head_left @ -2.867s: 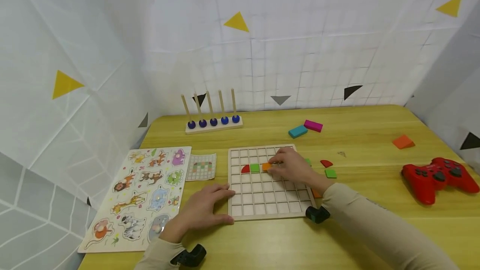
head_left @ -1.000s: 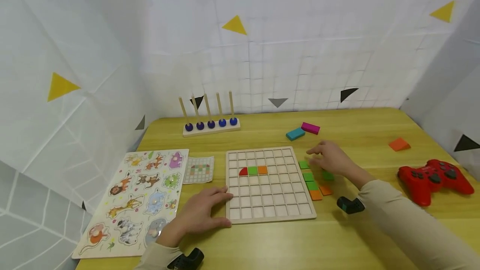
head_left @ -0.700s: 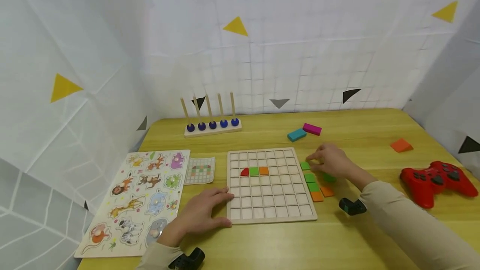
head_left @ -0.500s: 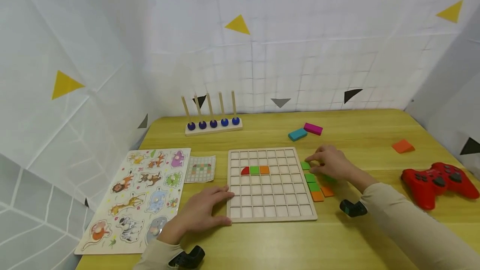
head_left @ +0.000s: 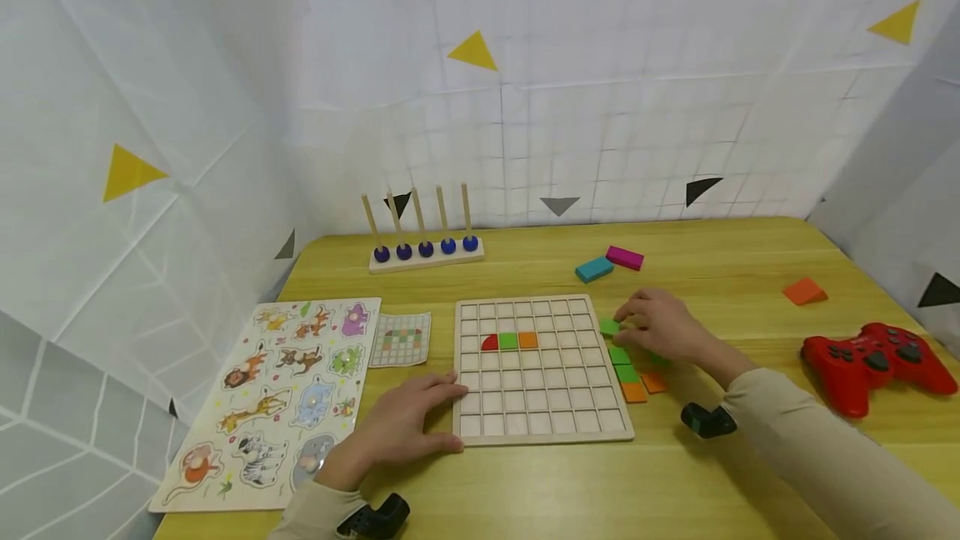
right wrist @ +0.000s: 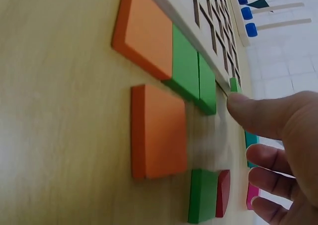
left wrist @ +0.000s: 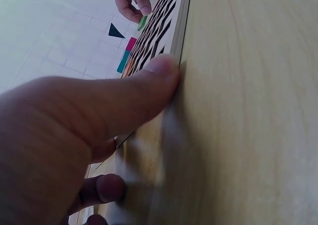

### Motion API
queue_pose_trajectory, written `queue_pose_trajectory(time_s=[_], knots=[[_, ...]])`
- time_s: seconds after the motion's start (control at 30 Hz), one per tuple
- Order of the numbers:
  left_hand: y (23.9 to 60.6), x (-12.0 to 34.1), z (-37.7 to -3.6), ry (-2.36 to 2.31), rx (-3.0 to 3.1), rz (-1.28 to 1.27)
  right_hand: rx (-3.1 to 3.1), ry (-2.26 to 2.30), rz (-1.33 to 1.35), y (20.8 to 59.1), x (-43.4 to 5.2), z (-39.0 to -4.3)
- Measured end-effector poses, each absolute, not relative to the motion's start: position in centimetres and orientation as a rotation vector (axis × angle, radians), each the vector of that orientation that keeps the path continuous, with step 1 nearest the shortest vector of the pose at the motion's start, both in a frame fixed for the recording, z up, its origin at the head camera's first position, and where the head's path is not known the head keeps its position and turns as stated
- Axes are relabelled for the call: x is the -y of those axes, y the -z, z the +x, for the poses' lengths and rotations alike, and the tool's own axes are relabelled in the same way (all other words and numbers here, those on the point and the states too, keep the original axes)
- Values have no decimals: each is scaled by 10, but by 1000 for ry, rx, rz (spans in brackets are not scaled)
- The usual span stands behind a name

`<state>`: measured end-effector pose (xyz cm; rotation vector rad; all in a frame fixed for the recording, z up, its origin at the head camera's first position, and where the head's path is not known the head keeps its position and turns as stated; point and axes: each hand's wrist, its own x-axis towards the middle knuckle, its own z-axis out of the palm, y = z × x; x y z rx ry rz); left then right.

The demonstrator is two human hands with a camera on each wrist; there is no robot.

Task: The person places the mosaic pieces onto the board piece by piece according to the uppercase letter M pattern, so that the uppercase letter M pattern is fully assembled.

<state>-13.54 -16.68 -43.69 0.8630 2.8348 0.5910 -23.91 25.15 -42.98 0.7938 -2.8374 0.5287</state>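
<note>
A wooden grid board (head_left: 536,407) lies on the yellow table with a red half-round (head_left: 490,343), a green tile (head_left: 508,341) and an orange tile (head_left: 528,340) in one row. My left hand (head_left: 431,415) rests flat at the board's left edge, its thumb (left wrist: 149,81) pressed against the rim (left wrist: 180,16). Right of the board, my right hand (head_left: 645,323) pinches a small green tile (head_left: 609,326) next to the frame; the thumb (right wrist: 243,108) touches that tile (right wrist: 233,84). Loose green tiles (head_left: 622,363) and orange tiles (head_left: 634,392) lie just below it.
An animal puzzle board (head_left: 288,390) and a pattern card (head_left: 401,338) lie to the left. A peg rack with blue beads (head_left: 425,250) stands at the back. Teal (head_left: 594,269) and pink (head_left: 625,257) blocks, an orange wedge (head_left: 804,292) and a red game controller (head_left: 873,361) sit to the right.
My right hand left the orange tile in the board, moved right to the loose tiles and closed on a green one. The left hand has stayed put.
</note>
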Motion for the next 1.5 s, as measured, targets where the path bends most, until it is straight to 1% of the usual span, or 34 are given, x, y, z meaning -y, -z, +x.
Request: queue_pose_trajectory(time_s=[0.27,0.57,0.7,1.5], knots=[[437,166,-134,-584,-2841,860,2867,-635,791,426,-233,-237],[438,166,-134,-583,-2846,861,2806,-715,949,429,-201,-234],[438,166,-135,-587,-2845,854,2807,-750,953,432,-192,-235],[437,167,-134,-571,-2866,855,2854,-716,964,432,-176,-235]])
